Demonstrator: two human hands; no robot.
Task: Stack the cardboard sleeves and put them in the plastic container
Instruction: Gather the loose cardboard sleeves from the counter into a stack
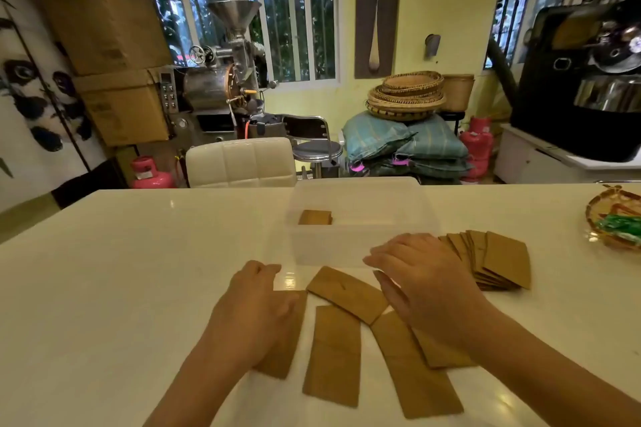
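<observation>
Several flat brown cardboard sleeves lie loose on the white table in front of me; one sleeve (pixel 333 354) lies lengthwise between my hands, another (pixel 347 293) lies slanted above it. My left hand (pixel 255 308) rests palm down on a sleeve (pixel 282 354) at the left, fingers together. My right hand (pixel 421 282) hovers spread over the sleeves on the right, covering part of one sleeve (pixel 444 352). A fanned pile of sleeves (pixel 492 258) leans at the right. The clear plastic container (pixel 360 246) stands beyond my hands with a small stack of sleeves (pixel 315 217) inside.
A woven basket (pixel 614 222) with green packets sits at the table's right edge. A white chair (pixel 241 161) stands behind the far edge of the table. Roasting machines, boxes, sacks and gas cylinders fill the room beyond.
</observation>
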